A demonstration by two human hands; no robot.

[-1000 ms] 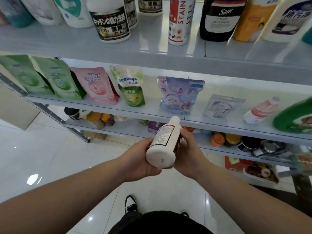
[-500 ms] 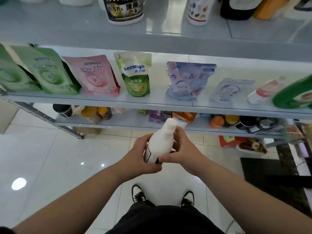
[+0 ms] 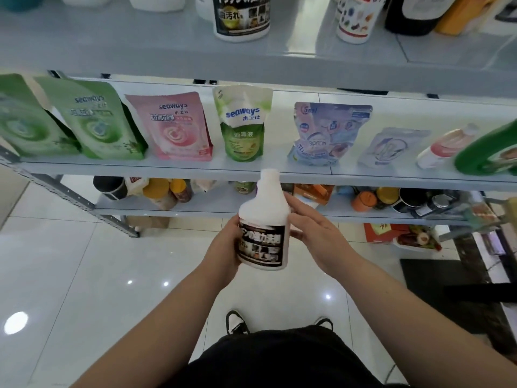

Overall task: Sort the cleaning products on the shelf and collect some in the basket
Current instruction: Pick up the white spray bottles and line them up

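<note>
A person is standing before a shelf (image 3: pixel 167 168), holding a white bottle (image 3: pixel 264 217) upright with its black label facing the camera. The left hand (image 3: pixel 223 247) is gripping its lower side, and the right hand (image 3: pixel 316 236) is touching the other side with nearly straight fingers. Pouches (image 3: pixel 173 127) are standing in a row on the shelf behind.

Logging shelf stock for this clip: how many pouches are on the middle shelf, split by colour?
Green pouches: 2
Pink pouch: 1
White-and-green pouch: 1
Pale blue-lilac pouches: 2
Total: 6
</note>
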